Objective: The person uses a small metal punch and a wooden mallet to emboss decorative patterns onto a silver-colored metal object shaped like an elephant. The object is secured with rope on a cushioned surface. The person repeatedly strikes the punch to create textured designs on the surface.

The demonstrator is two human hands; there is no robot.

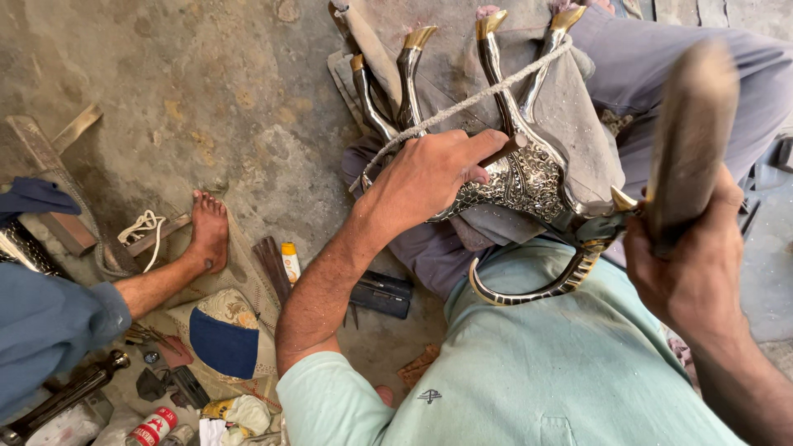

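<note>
Now, left hand (429,177): I keep it closed on the thin dark punch (504,150), tip against the ornate silver metal figure (516,177).
Right hand (690,264): gripping the raised, blurred wooden mallet (690,140); I'd strike squarely.

Pretty bright daylight overall, soft and even, no harsh shadows on the concrete floor (206,99). Glare pops off the engraved metal piece (520,177) right under the left hand (425,177), and its gold tips shine too. The mallet (690,136) in the right hand (690,264) is smeared with motion blur. Left hand looks sharp. Wide-angle stretch bends things toward the edges, especially the lower corners.
</note>
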